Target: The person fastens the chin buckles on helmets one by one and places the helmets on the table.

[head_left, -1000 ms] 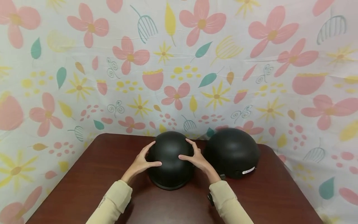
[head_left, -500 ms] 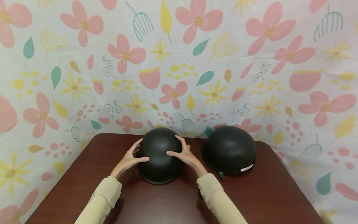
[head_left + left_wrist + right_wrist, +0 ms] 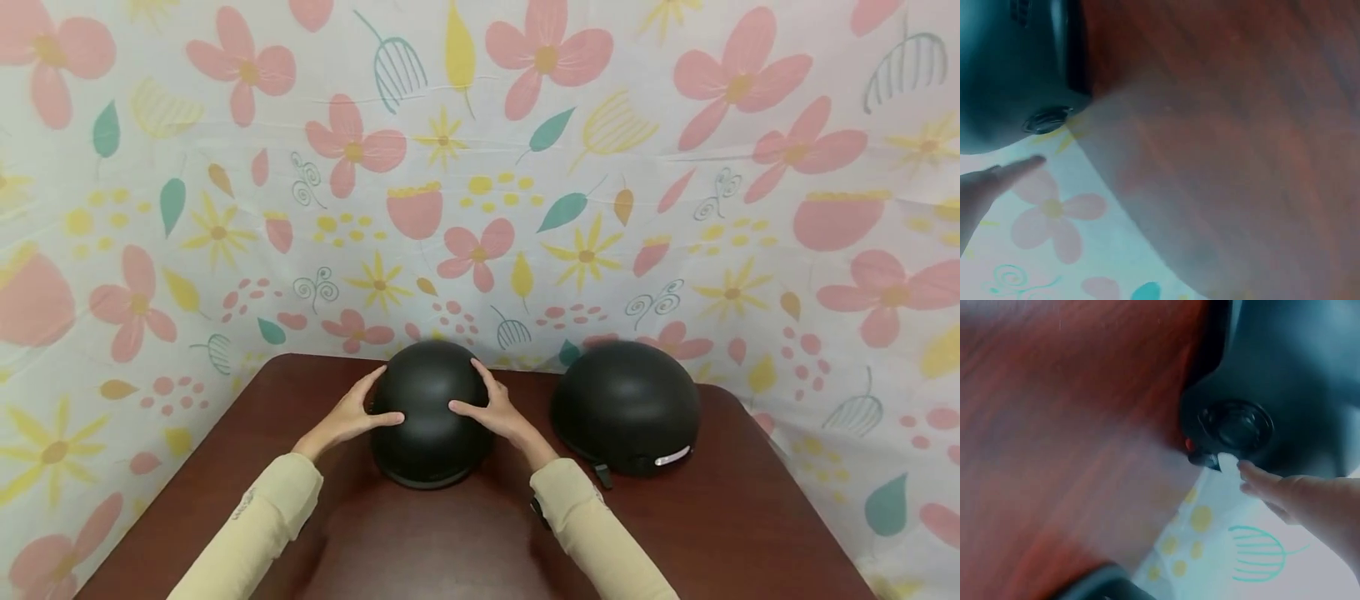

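Observation:
A matte black helmet, dome up, is between my two hands over the table. My left hand holds its left side, thumb across the near face and fingers reaching round the back. On the other side my right hand grips it in the same way. The left wrist view gives the helmet's side with a round dark fitting near its lower edge. A larger round fitting appears in the right wrist view, with right fingertips close by. Most far-side fingers are hidden behind the shell.
A second black helmet rests at the right of the dark red-brown table; it has a silvery strip and a black buckle. A flower-printed cloth hangs directly behind the table.
Both hands have shifted left with the held helmet, widening the gap to the second helmet. That second helmet keeps its place, and its buckle is now in full sight.

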A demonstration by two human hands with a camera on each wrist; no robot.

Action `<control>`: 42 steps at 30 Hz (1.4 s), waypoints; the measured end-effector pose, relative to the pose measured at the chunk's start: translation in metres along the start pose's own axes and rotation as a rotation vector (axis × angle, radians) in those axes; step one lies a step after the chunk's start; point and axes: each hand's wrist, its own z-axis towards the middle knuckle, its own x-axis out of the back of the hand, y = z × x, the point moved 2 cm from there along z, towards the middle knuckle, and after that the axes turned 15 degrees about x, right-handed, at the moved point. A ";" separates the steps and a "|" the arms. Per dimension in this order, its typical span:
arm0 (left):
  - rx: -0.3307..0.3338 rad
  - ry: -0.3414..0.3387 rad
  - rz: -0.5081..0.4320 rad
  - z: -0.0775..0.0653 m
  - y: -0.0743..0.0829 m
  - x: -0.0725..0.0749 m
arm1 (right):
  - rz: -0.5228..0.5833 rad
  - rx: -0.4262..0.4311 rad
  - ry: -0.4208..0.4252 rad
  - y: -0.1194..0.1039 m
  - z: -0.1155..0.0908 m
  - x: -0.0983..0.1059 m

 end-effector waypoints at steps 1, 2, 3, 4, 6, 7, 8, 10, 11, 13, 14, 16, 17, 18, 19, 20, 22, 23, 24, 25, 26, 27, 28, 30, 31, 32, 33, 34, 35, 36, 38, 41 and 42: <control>-0.014 0.012 0.027 0.000 0.005 0.000 | -0.023 0.010 -0.003 -0.002 -0.001 0.003; -0.024 0.020 0.044 0.001 0.010 0.000 | -0.049 0.019 -0.005 -0.003 -0.001 0.006; -0.032 0.029 0.063 0.002 0.015 -0.001 | -0.091 0.035 -0.006 -0.005 -0.002 0.010; -0.041 0.043 0.092 0.002 0.020 -0.001 | -0.138 0.053 -0.004 -0.007 -0.003 0.014; -0.061 0.085 0.186 0.002 0.030 -0.003 | -0.246 0.095 0.001 -0.010 -0.004 0.022; -0.068 0.105 0.236 0.001 0.034 -0.004 | -0.307 0.111 0.005 -0.012 -0.004 0.026; -0.076 0.127 0.291 0.001 0.039 -0.005 | -0.369 0.125 0.008 -0.013 -0.005 0.030; -0.103 0.172 0.391 0.000 0.048 -0.008 | -0.489 0.137 0.009 -0.015 -0.007 0.039; -0.114 0.189 0.430 0.000 0.052 -0.010 | -0.540 0.136 0.005 -0.015 -0.008 0.043; -0.132 0.208 0.485 0.000 0.060 -0.013 | -0.635 0.118 -0.014 -0.015 -0.010 0.051; -0.141 0.218 0.508 0.000 0.063 -0.015 | -0.673 0.107 -0.028 -0.014 -0.011 0.055; -0.161 0.227 0.539 0.000 0.070 -0.020 | -0.746 0.081 -0.056 -0.010 -0.013 0.064; -0.167 0.229 0.554 0.000 0.074 -0.024 | -0.783 0.072 -0.066 -0.008 -0.013 0.069; -0.172 0.231 0.567 0.001 0.077 -0.027 | -0.818 0.060 -0.079 -0.006 -0.014 0.074; -0.179 0.231 0.578 0.001 0.081 -0.031 | -0.852 0.056 -0.085 -0.005 -0.015 0.079; -0.188 0.229 0.588 0.002 0.085 -0.035 | -0.883 0.051 -0.088 -0.003 -0.016 0.085; -0.203 0.218 0.606 0.003 0.092 -0.044 | -0.937 0.046 -0.086 -0.001 -0.019 0.096; -0.205 0.212 0.620 0.004 0.095 -0.049 | -0.959 0.044 -0.086 0.000 -0.021 0.101; -0.209 0.207 0.639 0.005 0.098 -0.054 | -0.976 0.043 -0.086 0.001 -0.022 0.107; -0.215 0.200 0.650 0.006 0.101 -0.058 | -0.989 0.041 -0.085 0.002 -0.024 0.111; -0.222 0.198 0.655 0.006 0.104 -0.063 | -0.997 0.035 -0.086 0.004 -0.026 0.116; -0.227 0.198 0.658 0.007 0.106 -0.067 | -0.999 0.033 -0.081 0.005 -0.028 0.120; -0.229 0.194 0.660 0.008 0.110 -0.072 | -1.002 0.032 -0.074 0.006 -0.031 0.125; -0.236 0.188 0.656 0.009 0.115 -0.081 | -1.002 0.024 -0.063 0.009 -0.035 0.134; -0.242 0.187 0.644 0.009 0.118 -0.086 | -0.998 0.019 -0.056 0.010 -0.038 0.138; -0.248 0.186 0.635 0.010 0.120 -0.091 | -0.998 0.013 -0.048 0.012 -0.040 0.141; -0.248 0.181 0.632 0.010 0.123 -0.096 | -0.993 0.008 -0.041 0.014 -0.042 0.145; -0.246 0.175 0.633 0.011 0.125 -0.101 | -0.984 0.001 -0.040 0.015 -0.045 0.149; -0.255 0.174 0.632 0.011 0.127 -0.106 | -0.976 -0.009 -0.037 0.017 -0.047 0.152; -0.263 0.171 0.626 0.011 0.129 -0.110 | -0.964 -0.021 -0.035 0.019 -0.050 0.156; -0.280 0.171 0.618 0.012 0.134 -0.119 | -0.941 -0.037 -0.025 0.022 -0.055 0.164; -0.297 0.165 0.611 0.014 0.142 -0.131 | -0.907 -0.061 -0.005 0.026 -0.062 0.176; -0.303 0.164 0.605 0.015 0.145 -0.135 | -0.901 -0.068 0.000 0.026 -0.064 0.180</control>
